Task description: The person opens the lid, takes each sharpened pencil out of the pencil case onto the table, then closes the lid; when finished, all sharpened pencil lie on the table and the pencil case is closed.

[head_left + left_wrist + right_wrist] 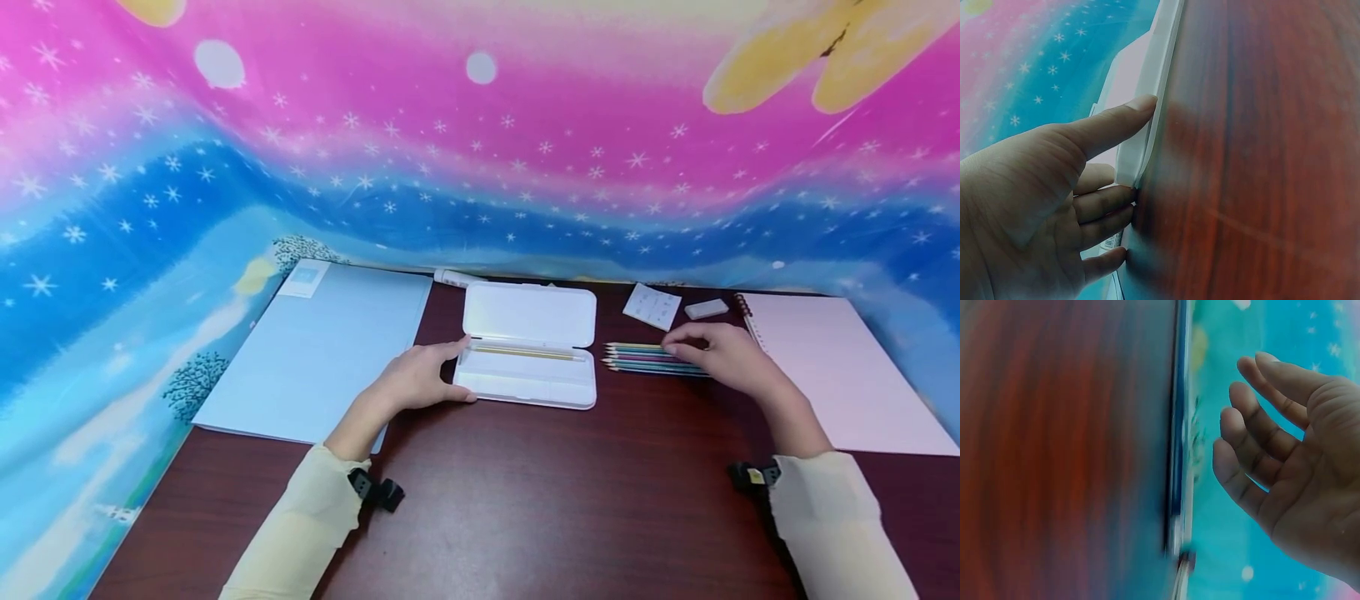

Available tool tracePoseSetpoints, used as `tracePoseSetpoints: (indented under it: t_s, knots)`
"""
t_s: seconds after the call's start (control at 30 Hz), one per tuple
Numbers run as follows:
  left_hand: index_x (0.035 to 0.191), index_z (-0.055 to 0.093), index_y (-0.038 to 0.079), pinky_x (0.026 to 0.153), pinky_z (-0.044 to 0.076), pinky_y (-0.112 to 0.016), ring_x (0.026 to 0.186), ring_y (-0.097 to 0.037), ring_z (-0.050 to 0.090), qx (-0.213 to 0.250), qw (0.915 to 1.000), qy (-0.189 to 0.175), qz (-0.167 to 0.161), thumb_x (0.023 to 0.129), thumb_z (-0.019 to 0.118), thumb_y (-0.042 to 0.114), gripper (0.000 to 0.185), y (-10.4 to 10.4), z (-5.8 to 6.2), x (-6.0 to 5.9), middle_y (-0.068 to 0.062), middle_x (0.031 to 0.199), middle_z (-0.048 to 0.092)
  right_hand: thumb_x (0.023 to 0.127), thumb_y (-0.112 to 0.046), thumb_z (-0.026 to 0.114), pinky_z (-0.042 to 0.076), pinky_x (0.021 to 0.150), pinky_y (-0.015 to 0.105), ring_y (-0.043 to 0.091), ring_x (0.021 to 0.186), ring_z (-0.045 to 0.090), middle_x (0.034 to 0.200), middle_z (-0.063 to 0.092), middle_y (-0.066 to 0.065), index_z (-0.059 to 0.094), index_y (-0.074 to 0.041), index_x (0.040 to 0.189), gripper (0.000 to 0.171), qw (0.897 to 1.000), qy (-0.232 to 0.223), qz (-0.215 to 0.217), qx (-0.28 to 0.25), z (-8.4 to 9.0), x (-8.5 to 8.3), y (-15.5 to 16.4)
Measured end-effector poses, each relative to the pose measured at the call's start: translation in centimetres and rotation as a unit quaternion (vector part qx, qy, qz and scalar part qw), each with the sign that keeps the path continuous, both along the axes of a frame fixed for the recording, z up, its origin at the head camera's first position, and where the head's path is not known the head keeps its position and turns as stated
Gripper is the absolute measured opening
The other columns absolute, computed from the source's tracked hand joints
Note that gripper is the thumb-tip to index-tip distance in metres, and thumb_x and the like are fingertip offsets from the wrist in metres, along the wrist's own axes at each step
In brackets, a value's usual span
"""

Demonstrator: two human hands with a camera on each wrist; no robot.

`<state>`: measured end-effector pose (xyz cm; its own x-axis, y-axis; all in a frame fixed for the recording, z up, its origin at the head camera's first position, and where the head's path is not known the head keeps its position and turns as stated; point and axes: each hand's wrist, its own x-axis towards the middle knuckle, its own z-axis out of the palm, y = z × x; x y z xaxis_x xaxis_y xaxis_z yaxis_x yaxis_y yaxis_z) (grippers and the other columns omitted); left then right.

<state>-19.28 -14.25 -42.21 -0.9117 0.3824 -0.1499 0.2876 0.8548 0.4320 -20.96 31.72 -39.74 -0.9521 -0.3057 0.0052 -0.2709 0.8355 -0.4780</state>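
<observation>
A white pencil case [525, 392] lies unfolded on the table, its lid [528, 312] tipped back. Yellowish pencils [525, 352] lie along its hinge side. My left hand [420, 375] holds the case's left end, thumb at the front edge and forefinger near the hinge. In the left wrist view the thumb [1141, 103] presses on the case's front side. To the right of the case, several coloured pencils [630, 360] lie side by side, tips pointing left. My right hand [720, 354] hovers over their right ends; in the right wrist view its fingers [1244, 431] are loosely curved with nothing between them.
A light blue folder [352, 333] lies at the left, partly under the left forearm. A spiral-bound pad [862, 367] lies at the right. Behind the pencils are a white patterned square [651, 306] and an eraser [707, 309]. A white tube [457, 278] lies behind the case.
</observation>
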Motion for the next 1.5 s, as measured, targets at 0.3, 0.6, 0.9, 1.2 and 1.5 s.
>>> tracePoseSetpoints:
  t_s: [0.3, 0.6, 0.9, 1.2, 1.5]
  knots:
    - [0.160, 0.034, 0.024, 0.107, 0.047, -0.052, 0.141, -0.030, 0.051, 0.001, 1.0000, 0.001, -0.001, 0.081, 0.080, 0.056, 0.097, 0.0, 0.0, 0.1, -0.003, 0.158, 0.047, 0.101, -0.031, 0.063, 0.043, 0.076, 0.036, 0.016, 0.078, 0.053, 0.106, 0.077, 0.002, 0.077, -0.022, 0.115, 0.021, 0.998, -0.012, 0.060, -0.013, 0.1, -1.6, -7.1]
    - [0.159, 0.034, 0.023, 0.107, 0.047, -0.052, 0.141, -0.029, 0.051, -0.003, 1.0000, 0.004, 0.002, 0.081, 0.080, 0.056, 0.097, 0.1, 0.1, 0.1, -0.003, 0.157, 0.047, 0.099, -0.023, 0.066, 0.053, 0.079, 0.041, 0.020, 0.089, 0.066, 0.122, 0.074, 0.005, 0.076, -0.019, 0.122, 0.025, 0.994, -0.052, 0.097, -0.016, 0.0, -1.7, -11.4]
    - [0.160, 0.034, 0.022, 0.108, 0.047, -0.051, 0.141, -0.029, 0.051, -0.008, 0.9999, 0.009, -0.002, 0.081, 0.079, 0.058, 0.098, 0.2, 0.1, 0.2, -0.005, 0.157, 0.048, 0.097, -0.019, 0.069, 0.055, 0.092, 0.047, 0.024, 0.109, 0.070, 0.118, 0.076, 0.005, 0.077, -0.017, 0.120, 0.025, 0.992, -0.041, 0.118, 0.023, -0.2, -1.3, -12.4]
    - [0.160, 0.034, 0.023, 0.108, 0.047, -0.051, 0.141, -0.029, 0.051, -0.008, 0.9999, 0.007, -0.002, 0.081, 0.079, 0.058, 0.097, 0.3, 0.1, 0.1, -0.004, 0.157, 0.048, 0.097, -0.017, 0.068, 0.054, 0.093, 0.047, 0.024, 0.108, 0.070, 0.118, 0.076, 0.004, 0.077, -0.019, 0.121, 0.026, 0.993, -0.027, 0.108, 0.035, -0.1, -1.0, -12.7]
    - [0.159, 0.034, 0.022, 0.108, 0.047, -0.051, 0.141, -0.029, 0.051, -0.007, 0.9999, 0.007, 0.000, 0.081, 0.079, 0.058, 0.097, 0.2, 0.1, 0.2, -0.006, 0.157, 0.048, 0.098, -0.017, 0.068, 0.053, 0.100, 0.049, 0.025, 0.116, 0.068, 0.121, 0.075, 0.004, 0.077, -0.018, 0.119, 0.023, 0.988, -0.049, 0.134, 0.061, -0.3, -0.8, -13.4]
